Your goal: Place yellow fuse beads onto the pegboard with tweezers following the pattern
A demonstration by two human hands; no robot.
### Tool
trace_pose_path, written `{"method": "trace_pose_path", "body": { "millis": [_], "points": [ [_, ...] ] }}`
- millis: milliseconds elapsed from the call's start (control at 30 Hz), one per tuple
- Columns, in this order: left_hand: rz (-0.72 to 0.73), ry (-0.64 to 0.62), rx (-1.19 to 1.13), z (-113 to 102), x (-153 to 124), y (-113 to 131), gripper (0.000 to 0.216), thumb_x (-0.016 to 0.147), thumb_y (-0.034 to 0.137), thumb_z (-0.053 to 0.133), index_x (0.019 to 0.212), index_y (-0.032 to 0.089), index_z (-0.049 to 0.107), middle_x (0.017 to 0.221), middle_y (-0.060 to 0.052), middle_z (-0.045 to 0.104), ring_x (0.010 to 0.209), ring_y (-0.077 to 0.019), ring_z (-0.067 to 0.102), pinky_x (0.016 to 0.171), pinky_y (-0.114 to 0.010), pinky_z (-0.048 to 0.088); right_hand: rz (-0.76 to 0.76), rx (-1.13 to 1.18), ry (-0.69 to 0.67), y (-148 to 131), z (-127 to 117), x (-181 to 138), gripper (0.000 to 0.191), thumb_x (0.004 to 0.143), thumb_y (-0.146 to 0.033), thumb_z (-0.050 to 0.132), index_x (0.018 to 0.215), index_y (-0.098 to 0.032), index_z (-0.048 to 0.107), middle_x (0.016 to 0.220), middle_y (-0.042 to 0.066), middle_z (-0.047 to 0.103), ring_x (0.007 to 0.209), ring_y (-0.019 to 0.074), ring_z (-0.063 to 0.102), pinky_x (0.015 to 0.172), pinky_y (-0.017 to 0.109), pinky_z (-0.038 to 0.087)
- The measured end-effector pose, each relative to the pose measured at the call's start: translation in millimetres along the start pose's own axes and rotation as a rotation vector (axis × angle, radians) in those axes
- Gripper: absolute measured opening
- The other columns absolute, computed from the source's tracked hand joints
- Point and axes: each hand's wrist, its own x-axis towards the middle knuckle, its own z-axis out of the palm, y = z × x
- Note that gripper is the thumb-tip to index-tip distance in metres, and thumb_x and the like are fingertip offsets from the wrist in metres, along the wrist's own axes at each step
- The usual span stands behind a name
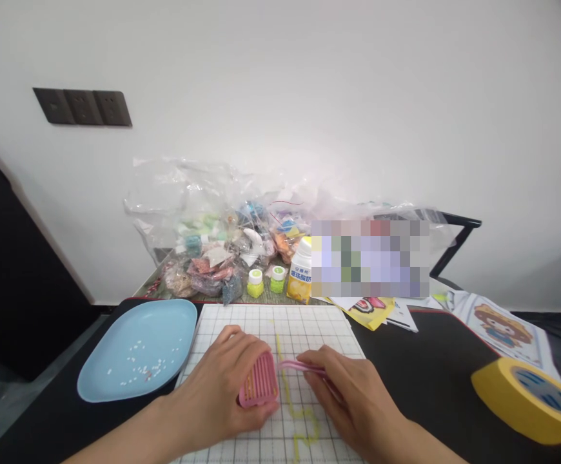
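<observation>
Pink ridged tray [262, 380] over white gridded board [331, 328]

Clamped in left hand [225, 374], lengthwise near to far, just left of right hand [345, 386] closed on pink tweezers [300, 365]; pointing tips-first at tray, too small to tell whether touching

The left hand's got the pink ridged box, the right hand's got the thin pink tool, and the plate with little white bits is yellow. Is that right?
Not quite: the plate is light blue, not yellow, as the head view shows. The left hand does hold the pink ridged box, and the right hand the thin pink tool.
</observation>
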Motion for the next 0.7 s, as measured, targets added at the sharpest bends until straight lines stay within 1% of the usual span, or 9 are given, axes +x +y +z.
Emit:
{"method": "trace_pose_path", "body": {
  "millis": [167,267,400,600,700],
  "points": [
    [-0.012,-0.02,0.005,-2.2,1.4,0.5,0.036,0.071,0.014,0.067,0.103,0.017,0.051,0.095,-0.007,0.066,0.083,-0.0251,0.061,0.087,-0.048,0.043,0.013,-0.007,0.041,-0.5,-2.0,2.0,0.013,0.097,-0.018,0.04,0.102,-0.019,0.052,0.073,0.002,0.065,0.056,0.0117,0.06,0.048,0.02,0.045],
    [-0.007,-0.016,0.012,-2.0,0.8,0.2,0.037,0.071,0.014,0.067,0.104,0.017,0.05,0.096,-0.007,0.066,0.083,-0.0251,0.06,0.087,-0.048,0.043,0.002,-0.023,0.063,-0.4,-1.3,2.4,0.012,0.097,-0.017,0.041,0.102,-0.019,0.052,0.076,0.002,0.065,0.06,0.0123,0.062,0.052,0.021,0.048],
    [-0.001,-0.008,-0.004,-1.8,1.0,-0.2,0.035,0.072,0.016,0.066,0.104,0.018,0.051,0.093,-0.006,0.065,0.08,-0.0233,0.058,0.083,-0.045,0.045,0.023,-0.05,0.047,0.3,1.3,1.1,0.014,0.097,-0.018,0.041,0.1,-0.019,0.055,0.081,0.004,0.065,0.062,0.0124,0.062,0.053,0.022,0.049],
    [-0.009,-0.012,-0.046,1.9,0.9,-4.5,0.034,0.072,0.017,0.067,0.103,0.017,0.052,0.093,-0.005,0.061,0.082,-0.0228,0.055,0.081,-0.042,0.043,0.092,-0.138,0.132,13.0,3.0,-2.0,0.014,0.097,-0.023,0.044,0.096,-0.018,0.058,0.085,0.004,0.063,0.054,0.0088,0.054,0.047,0.02,0.042],
    [-0.024,-0.024,-0.054,2.1,0.5,-5.1,0.034,0.071,0.016,0.068,0.102,0.017,0.053,0.094,-0.005,0.061,0.083,-0.0229,0.054,0.082,-0.042,0.043,0.124,-0.126,0.097,19.6,1.7,-3.1,0.013,0.096,-0.024,0.047,0.096,-0.019,0.059,0.085,0.003,0.061,0.051,0.0076,0.051,0.044,0.02,0.041]
  ]
}}
